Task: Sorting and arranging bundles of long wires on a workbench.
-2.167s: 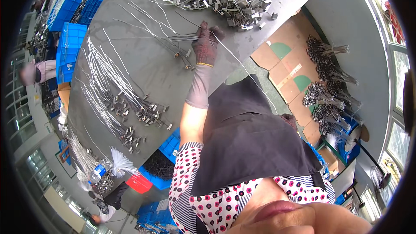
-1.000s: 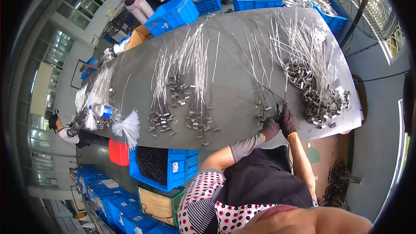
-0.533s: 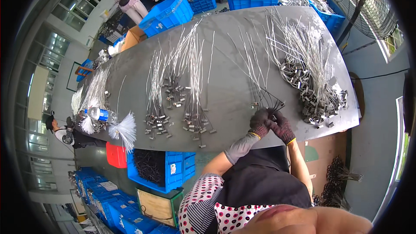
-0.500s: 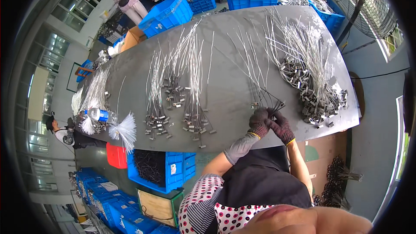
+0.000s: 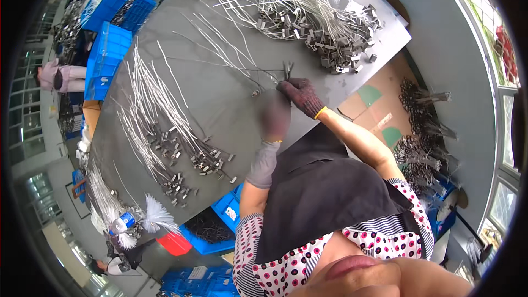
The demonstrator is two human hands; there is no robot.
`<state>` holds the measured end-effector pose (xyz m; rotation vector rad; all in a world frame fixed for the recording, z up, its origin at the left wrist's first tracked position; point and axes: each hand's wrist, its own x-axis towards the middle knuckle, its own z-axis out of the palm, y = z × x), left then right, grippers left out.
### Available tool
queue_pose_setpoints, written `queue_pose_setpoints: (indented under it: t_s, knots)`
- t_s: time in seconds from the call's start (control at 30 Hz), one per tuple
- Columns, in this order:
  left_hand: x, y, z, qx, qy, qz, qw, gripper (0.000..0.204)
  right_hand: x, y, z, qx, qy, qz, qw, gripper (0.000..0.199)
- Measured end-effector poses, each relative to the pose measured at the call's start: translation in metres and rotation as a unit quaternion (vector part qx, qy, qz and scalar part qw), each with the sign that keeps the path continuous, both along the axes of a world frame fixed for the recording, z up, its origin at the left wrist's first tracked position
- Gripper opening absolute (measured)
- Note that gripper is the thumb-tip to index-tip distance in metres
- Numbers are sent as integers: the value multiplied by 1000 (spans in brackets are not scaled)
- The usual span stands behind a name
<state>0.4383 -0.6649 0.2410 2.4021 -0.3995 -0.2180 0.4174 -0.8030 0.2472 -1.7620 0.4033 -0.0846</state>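
Grey table (image 5: 220,99) edge: gloved right hand (image 5: 301,94) pinches wires (image 5: 258,74); blurred left hand (image 5: 275,114), grip unclear.

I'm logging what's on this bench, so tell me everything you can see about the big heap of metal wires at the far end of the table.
The heap of wires lies on the grey table, near its far end. It is a tangle of thin, silvery, metal-looking strands, each ending in a small blocky fitting; the fittings crowd along the heap's near edge. The strands fan away loosely and overlap. The gloved right hand works just short of it, not touching it.
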Motion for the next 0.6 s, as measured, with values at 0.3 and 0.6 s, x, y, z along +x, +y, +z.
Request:
queue_pose_setpoints:
  t_s: [0.3,0.6]
  knots:
    - [19,38,-3,-428,445,106,780,26,101,-91,-15,-269,-30,-205,941,34]
    - [29,47,-19,-627,503,54,593,43,178,-151,-45,-343,231,-110,904,49]
